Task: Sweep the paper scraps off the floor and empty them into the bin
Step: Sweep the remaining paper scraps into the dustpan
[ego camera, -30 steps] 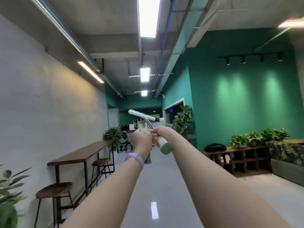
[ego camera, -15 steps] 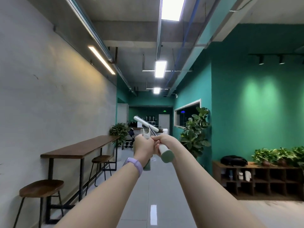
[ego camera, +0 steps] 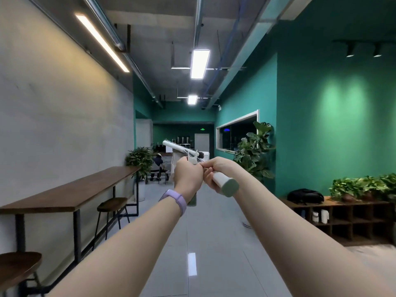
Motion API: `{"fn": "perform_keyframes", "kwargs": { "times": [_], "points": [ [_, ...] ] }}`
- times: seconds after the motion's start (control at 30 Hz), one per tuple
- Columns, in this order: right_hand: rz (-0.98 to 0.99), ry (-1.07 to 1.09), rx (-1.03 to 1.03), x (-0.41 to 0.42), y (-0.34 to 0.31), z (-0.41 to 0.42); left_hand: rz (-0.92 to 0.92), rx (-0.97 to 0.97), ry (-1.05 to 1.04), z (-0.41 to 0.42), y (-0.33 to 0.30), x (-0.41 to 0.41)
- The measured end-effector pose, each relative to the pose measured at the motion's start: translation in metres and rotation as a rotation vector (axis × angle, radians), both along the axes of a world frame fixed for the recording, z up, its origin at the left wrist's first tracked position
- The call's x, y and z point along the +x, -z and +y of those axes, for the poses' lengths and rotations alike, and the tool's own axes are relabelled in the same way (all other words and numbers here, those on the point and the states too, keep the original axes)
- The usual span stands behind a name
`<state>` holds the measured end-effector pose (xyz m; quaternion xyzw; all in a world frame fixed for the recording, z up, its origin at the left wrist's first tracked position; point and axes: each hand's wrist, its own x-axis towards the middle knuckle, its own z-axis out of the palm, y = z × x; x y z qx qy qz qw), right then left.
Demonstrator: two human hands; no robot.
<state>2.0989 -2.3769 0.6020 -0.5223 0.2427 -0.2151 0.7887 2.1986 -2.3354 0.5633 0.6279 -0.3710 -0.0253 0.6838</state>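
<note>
Grey concrete wall (ego camera: 64, 116) ran down our left side, and against it stood a long brown wooden table (ego camera: 70, 192) on black metal legs, with round dark wooden stools (ego camera: 112, 204) tucked under it. Past the far end of that table we saw a leafy green potted plant (ego camera: 140, 159) and, beyond it, a seated person in dark clothes (ego camera: 158, 165). Glossy pale grey floor tiles (ego camera: 214, 254) stretched ahead of us down the corridor.

Our left hand (ego camera: 187, 179), with a lilac band (ego camera: 174, 200) on its wrist, was raised at chest height, its fingers clenched round the green-ended handle of the white dustpan (ego camera: 192, 158); most of that handle was hidden by the hand. Touching it on the right, our right hand (ego camera: 216, 173) had its fingers curled tight round the white broom handle with a pale green end cap (ego camera: 226, 184), the cap pointing back toward us. The long white broom head (ego camera: 174, 146) stuck out above and beyond both hands, tilted, up in the air well off the floor.

Further right stood a tall broad-leaved plant (ego camera: 255, 151) before the teal painted wall (ego camera: 332, 125). A low brown wooden cubby shelf (ego camera: 347, 219) sat at the far right, with a black bag (ego camera: 305, 196) and more green plants (ego camera: 360, 186) on top.
</note>
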Motion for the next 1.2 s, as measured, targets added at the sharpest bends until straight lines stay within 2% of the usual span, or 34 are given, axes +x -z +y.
{"fn": "perform_keyframes", "kwargs": {
  "times": [0.3,0.5,0.7,0.83,1.03,1.13,1.2],
  "points": [
    [0.007,0.01,-0.002,0.143,0.031,-0.214,-0.087,0.057,0.007,-0.201,0.022,0.132],
    [0.002,0.008,0.055,0.23,0.046,-0.354,-0.067,0.117,-0.056,-0.334,0.034,0.216],
    [0.026,0.011,0.174,0.304,0.091,-0.459,-0.346,0.384,0.03,-0.433,0.062,0.303],
    [-0.056,0.0,0.306,0.371,0.109,-0.516,-0.262,0.374,0.026,-0.503,0.083,0.379],
    [-0.033,0.116,0.275,0.493,0.128,-0.611,-0.211,0.403,0.063,-0.611,0.114,0.511],
    [-0.038,0.126,0.331,0.546,0.128,-0.671,-0.22,0.413,0.067,-0.672,0.118,0.566],
    [0.023,0.156,0.276,0.577,0.132,-0.716,-0.238,0.411,0.073,-0.711,0.121,0.594]
  ]
}}
